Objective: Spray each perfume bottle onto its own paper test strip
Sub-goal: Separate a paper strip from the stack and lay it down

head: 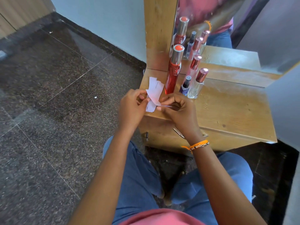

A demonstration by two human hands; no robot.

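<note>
The left hand (pixel 131 106) and right hand (pixel 177 109) meet over the near corner of the wooden table (pixel 227 111), both pinched shut on a small fan of white paper test strips (pixel 154 93). The left thumb and fingertips grip the strips' left edge; the right fingers curl closed around the lower right end. Just beyond the right fingers stand the perfume bottles: a tall red bottle (pixel 172 75), a small blue bottle (pixel 185 86), a clear square bottle (pixel 195 88) with a rose cap, and a slim pink bottle (pixel 194 65) behind. A mirror (pixel 227 30) rises past them.
</note>
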